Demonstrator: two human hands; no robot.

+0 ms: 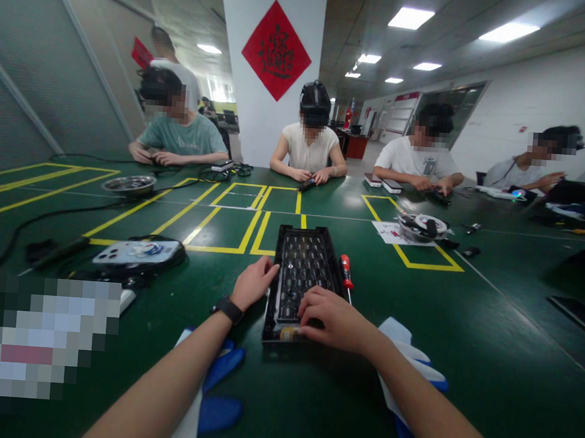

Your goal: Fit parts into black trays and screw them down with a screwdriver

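A black screwdriver bit case (321,238) lies on the green table in front of me, with rows of small bits in its tray and a yellowish patch at its near end. My left hand (254,284) is closed against the case's left edge, thumb on the rim and the other fingers partly hidden. Over the near right part of the tray, my right hand (335,319) has its fingers bent down and drawn together; whatever is at the fingertips is too small or hidden to make out. Just right of the case lies a red and black screwdriver (346,271).
White and blue gloves (219,414) lie under both forearms. A phone (137,253) rests on cables at left. Metal bowls (128,185) stand farther off, and a white paper (386,232) lies at right. Several people sit across the table (507,367), which has yellow tape lines.
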